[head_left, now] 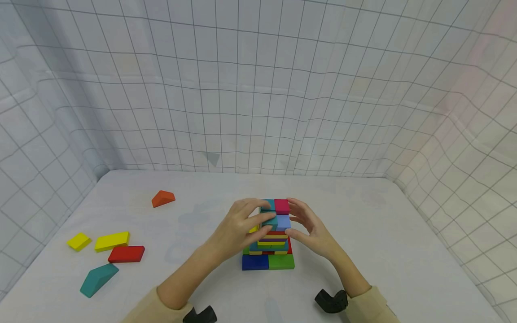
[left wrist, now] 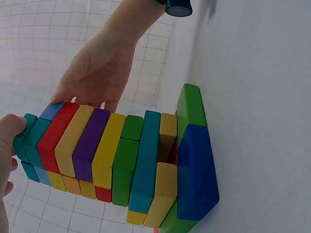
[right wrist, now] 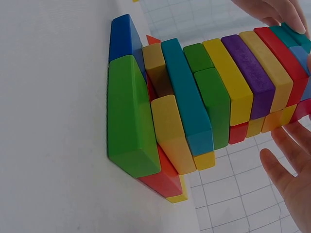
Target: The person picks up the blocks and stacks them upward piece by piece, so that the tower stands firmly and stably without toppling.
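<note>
A tower of colored wooden blocks (head_left: 274,246) stands upright on the table, its bottom layer including a blue block (left wrist: 194,170) and a green block (right wrist: 129,111). My left hand (head_left: 238,226) pinches a small teal block (left wrist: 21,145) at the upper front of the tower, thumb on its near face and fingers over it. On the other side, my right hand (head_left: 313,231) lies alongside the upper layers with relaxed fingers. Its fingertip touches near a light blue block (head_left: 283,222). Next to the teal block at the top is a magenta block (head_left: 282,206). Some of the left fingers are hidden.
Loose blocks lie on the left of the white table (head_left: 383,233): two yellow blocks (head_left: 112,241), a red block (head_left: 126,254), a teal cut-cornered block (head_left: 98,279) and an orange one (head_left: 163,198) farther back. Gridded white cloth (head_left: 262,89) encloses the table's back and sides.
</note>
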`<state>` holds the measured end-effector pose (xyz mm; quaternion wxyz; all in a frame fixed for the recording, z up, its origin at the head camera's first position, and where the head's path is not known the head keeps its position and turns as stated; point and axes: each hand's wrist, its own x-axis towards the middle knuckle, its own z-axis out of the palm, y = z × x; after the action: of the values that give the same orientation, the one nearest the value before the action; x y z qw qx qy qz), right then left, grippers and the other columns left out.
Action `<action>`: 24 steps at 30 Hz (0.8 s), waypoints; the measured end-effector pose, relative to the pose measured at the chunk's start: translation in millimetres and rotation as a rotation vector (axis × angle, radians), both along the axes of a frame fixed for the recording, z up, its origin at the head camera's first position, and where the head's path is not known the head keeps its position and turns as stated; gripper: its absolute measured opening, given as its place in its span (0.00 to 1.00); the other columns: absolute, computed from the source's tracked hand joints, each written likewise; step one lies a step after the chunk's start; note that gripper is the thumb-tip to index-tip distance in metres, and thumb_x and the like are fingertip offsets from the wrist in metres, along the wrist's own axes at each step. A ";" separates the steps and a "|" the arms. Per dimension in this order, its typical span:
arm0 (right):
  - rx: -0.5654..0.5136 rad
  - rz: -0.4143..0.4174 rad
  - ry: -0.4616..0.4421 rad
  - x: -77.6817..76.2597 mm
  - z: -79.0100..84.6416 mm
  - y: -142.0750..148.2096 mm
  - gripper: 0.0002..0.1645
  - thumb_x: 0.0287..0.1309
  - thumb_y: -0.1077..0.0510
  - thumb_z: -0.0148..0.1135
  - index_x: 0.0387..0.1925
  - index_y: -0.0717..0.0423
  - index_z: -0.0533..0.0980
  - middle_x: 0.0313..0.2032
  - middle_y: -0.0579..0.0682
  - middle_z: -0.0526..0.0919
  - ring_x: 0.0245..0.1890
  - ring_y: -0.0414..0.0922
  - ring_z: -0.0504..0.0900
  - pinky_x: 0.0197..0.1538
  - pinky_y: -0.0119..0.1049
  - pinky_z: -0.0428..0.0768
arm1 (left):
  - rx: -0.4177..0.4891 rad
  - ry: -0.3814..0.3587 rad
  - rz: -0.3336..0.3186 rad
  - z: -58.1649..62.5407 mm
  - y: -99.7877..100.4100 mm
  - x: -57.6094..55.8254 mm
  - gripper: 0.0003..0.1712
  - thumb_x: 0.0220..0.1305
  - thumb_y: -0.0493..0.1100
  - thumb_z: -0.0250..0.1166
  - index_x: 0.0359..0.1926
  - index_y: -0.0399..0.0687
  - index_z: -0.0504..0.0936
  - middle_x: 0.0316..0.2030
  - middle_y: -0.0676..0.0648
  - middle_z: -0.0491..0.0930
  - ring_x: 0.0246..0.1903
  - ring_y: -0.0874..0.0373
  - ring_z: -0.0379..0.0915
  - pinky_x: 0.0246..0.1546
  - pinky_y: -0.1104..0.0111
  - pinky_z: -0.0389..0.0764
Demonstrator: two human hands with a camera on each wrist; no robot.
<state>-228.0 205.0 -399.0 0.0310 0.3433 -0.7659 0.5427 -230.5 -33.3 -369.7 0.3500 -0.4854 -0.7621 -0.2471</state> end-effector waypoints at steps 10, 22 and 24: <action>-0.001 -0.004 -0.002 0.5 0.6 -0.2 0.39 0.56 0.67 0.58 0.67 0.54 0.53 0.63 0.55 0.63 0.61 0.45 0.65 0.59 0.44 0.68 | 0.034 -0.097 -0.057 -2.4 -0.2 -1.9 0.17 0.53 0.44 0.68 0.44 0.43 0.82 0.47 0.45 0.77 0.52 0.52 0.69 0.54 0.62 0.71; 0.000 -0.014 -0.001 0.8 0.9 -0.8 0.41 0.54 0.68 0.59 0.67 0.56 0.53 0.63 0.57 0.63 0.60 0.48 0.65 0.57 0.49 0.69 | 0.064 -0.139 0.016 -4.0 -19.9 -1.9 0.26 0.58 0.54 0.62 0.54 0.45 0.75 0.58 0.44 0.68 0.58 0.50 0.61 0.55 0.59 0.69; 0.001 -0.021 -0.009 1.1 0.8 -1.2 0.41 0.54 0.69 0.59 0.67 0.55 0.53 0.63 0.57 0.63 0.60 0.49 0.66 0.57 0.52 0.69 | 0.104 -0.156 0.080 -5.3 -38.7 -2.8 0.28 0.60 0.58 0.58 0.55 0.46 0.74 0.59 0.44 0.66 0.59 0.50 0.59 0.57 0.63 0.68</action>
<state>-226.9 203.8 -398.3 0.0331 0.3330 -0.7698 0.5436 -233.3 -72.0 -375.0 0.3241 -0.4148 -0.7921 -0.3090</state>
